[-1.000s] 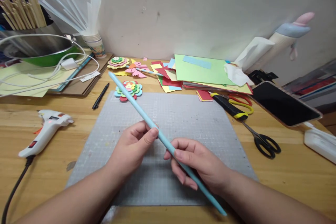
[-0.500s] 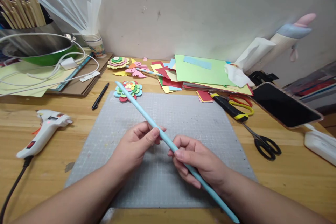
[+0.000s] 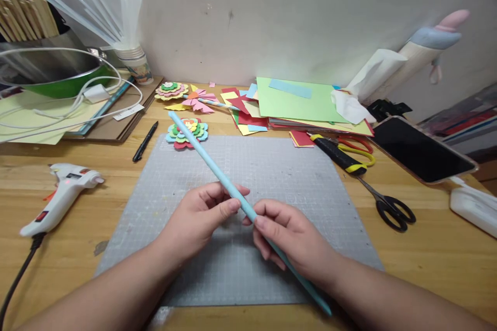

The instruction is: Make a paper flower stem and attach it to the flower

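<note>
Both my hands grip a long light-blue rolled paper stick [image 3: 209, 161] over a grey cutting mat [image 3: 279, 170]. My left hand [image 3: 202, 217] pinches the stick near its middle between thumb and fingers. My right hand [image 3: 289, 240] wraps round it just below, close beside the left. The stick slants from the upper left, its tip over a layered paper flower [image 3: 187, 133], down to the lower right past my right wrist.
A white glue gun [image 3: 62, 191] lies at the left, a black pen [image 3: 145, 141] beside the mat. Coloured paper sheets [image 3: 298, 103], more paper flowers [image 3: 171, 90], a utility knife [image 3: 337, 155], scissors [image 3: 384, 204] and a phone [image 3: 419, 151] sit behind and to the right.
The stick has slid a little back up through my hands, and the two hands have drawn closer together. The view has tipped slightly.
</note>
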A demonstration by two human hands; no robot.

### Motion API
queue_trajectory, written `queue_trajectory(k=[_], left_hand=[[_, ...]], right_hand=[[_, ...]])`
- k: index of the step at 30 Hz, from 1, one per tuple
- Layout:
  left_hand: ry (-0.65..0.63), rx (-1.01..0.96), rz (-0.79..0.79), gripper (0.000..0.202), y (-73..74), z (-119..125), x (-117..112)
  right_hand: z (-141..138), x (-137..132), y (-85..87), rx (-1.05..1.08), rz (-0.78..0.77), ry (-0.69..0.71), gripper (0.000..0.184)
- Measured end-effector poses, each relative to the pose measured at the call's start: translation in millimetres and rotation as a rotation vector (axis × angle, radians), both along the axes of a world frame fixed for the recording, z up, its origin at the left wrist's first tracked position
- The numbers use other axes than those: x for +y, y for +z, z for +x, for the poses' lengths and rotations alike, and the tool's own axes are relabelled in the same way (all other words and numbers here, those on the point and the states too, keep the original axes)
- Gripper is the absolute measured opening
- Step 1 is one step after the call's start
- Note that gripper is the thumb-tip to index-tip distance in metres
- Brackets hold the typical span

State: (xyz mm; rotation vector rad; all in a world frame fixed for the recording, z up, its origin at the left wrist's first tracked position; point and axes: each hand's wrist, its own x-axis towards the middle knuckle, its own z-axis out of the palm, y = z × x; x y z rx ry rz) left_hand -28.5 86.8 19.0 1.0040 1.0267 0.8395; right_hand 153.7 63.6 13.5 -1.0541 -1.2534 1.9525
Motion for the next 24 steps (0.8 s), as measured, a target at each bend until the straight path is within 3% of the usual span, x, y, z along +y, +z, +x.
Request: queue_trajectory(k=[8, 18, 24], left_hand=[[-0.076, -0.025, -0.025, 0.013, -0.9, 0.8, -2.3], [-0.113, -0.047, 0.06, 0.01, 1.1, 0.2, -2.2], [-0.015, -0.048, 0.002, 0.017, -0.6, 1.9, -1.1]], right_hand=[[0.4, -0.5, -2.7, 0.012, -0.023, 0.028, 0.026], [-1.7, -1.8, -1.2, -0.036, 0.008, 0.042, 0.026], [-2.0, 0.1, -3.9, 0.044, -0.071, 0.02, 0.03]])
